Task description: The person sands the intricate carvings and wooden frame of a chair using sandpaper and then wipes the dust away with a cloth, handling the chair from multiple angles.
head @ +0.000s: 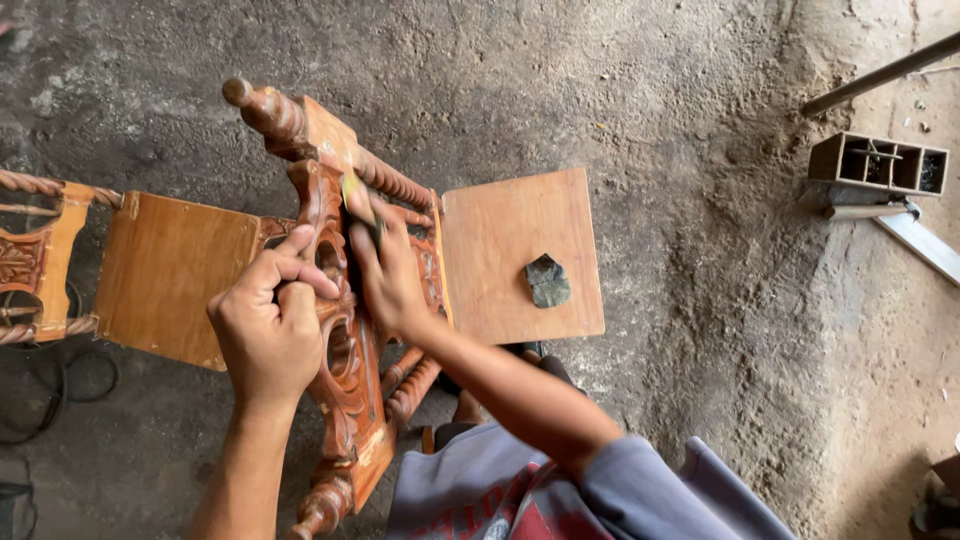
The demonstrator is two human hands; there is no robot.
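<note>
A carved reddish-brown wooden chair back (335, 370) with turned posts and oval cut-outs stands upright between two chairs. My left hand (268, 325) grips its carved middle rail, fingers curled around the edge. My right hand (385, 270) presses flat against the carving a little higher up, with a small yellowish piece, maybe sandpaper (351, 190), under its fingertips. The chair's plain wooden seat (500, 240) lies to the right, and a crumpled grey scrap of sandpaper (547, 281) rests on it.
A second chair's seat (165, 275) and twisted-post back (35, 255) sit at the left. Black cable (60, 385) lies on the dirt floor. At the right are a small wooden compartment box (878, 163), a metal rod (880, 72) and a flat metal bar (925, 243).
</note>
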